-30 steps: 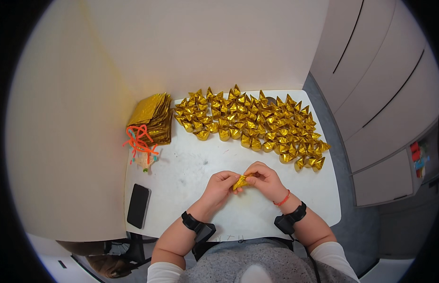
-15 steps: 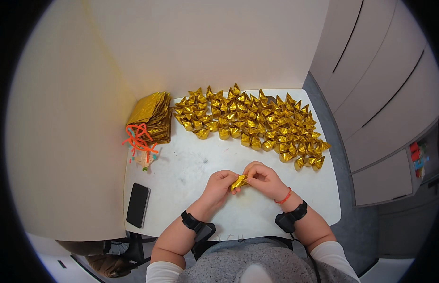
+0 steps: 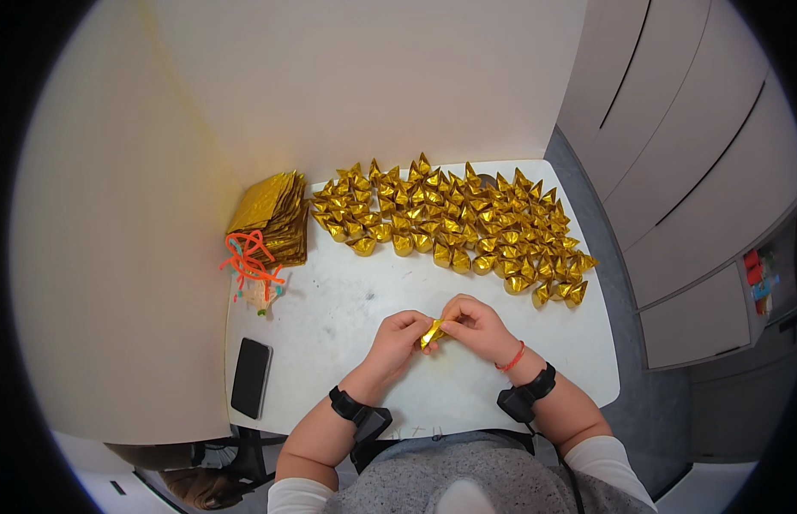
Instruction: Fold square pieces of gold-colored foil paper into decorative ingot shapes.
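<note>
Between my two hands, over the front middle of the white table (image 3: pixel 330 300), is a small piece of folded gold foil paper (image 3: pixel 432 334). My left hand (image 3: pixel 400 337) pinches its left side, with fingertips showing beneath it. The thumb and fingers of my right hand (image 3: pixel 477 329) are closed on its upper right end. Beyond my hands, folded gold paper ingots (image 3: pixel 450 210) with pointed tips stand crowded together across the back and right of the table. A stack of flat gold foil sheets (image 3: pixel 266 210) lies at the back left.
Orange cords (image 3: pixel 248 257) with a small pale item dangle by the stack's front edge. A black phone (image 3: pixel 251 378) lies at the table's left edge. Walls rise behind and to the left; grey cabinets (image 3: pixel 673 163) line the right. Black bands (image 3: pixel 527 394) circle both my forearms.
The view has shifted slightly. My right fingers have moved a little in and down on the gold foil paper; both hands still hold it.
</note>
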A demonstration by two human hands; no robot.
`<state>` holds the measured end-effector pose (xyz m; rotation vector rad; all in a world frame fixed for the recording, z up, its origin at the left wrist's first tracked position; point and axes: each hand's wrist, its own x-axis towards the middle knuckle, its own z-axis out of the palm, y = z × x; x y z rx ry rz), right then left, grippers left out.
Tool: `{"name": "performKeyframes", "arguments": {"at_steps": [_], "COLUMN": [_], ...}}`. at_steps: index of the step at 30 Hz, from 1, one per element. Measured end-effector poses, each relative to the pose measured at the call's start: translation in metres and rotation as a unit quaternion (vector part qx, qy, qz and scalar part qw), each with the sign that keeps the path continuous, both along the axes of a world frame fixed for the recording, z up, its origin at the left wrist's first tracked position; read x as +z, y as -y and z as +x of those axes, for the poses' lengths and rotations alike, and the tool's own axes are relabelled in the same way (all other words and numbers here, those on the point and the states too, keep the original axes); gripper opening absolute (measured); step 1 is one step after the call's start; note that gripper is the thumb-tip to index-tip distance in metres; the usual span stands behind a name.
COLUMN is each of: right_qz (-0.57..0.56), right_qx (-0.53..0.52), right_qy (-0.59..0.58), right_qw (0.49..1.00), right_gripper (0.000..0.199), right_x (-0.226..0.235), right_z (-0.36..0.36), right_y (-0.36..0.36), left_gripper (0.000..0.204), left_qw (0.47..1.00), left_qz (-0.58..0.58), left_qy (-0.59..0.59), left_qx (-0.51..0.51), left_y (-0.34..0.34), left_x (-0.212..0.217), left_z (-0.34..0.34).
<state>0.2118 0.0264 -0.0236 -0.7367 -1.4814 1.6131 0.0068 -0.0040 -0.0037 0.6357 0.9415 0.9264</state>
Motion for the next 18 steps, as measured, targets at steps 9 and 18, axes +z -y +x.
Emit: {"name": "performKeyframes", "arguments": {"at_steps": [9, 18], "right_qz": [-0.024, -0.083], "right_qx": [-0.045, -0.053], "right_qy": [-0.016, -0.004], "right_qw": [0.999, 0.995], "right_gripper": [0.024, 0.011], "right_x": [0.006, 0.012], "right_z": [-0.001, 0.005], "right_y": [0.006, 0.003], "left_gripper": [0.019, 0.017], "left_qw": [0.998, 0.994], "left_qz": [0.053, 0.102], "left_qy": [0.01, -0.018], "left_qx": [-0.018, 0.027], "left_y": [0.001, 0.001], "left_x": [-0.01, -0.011], "left_z": [-0.001, -0.001]}}
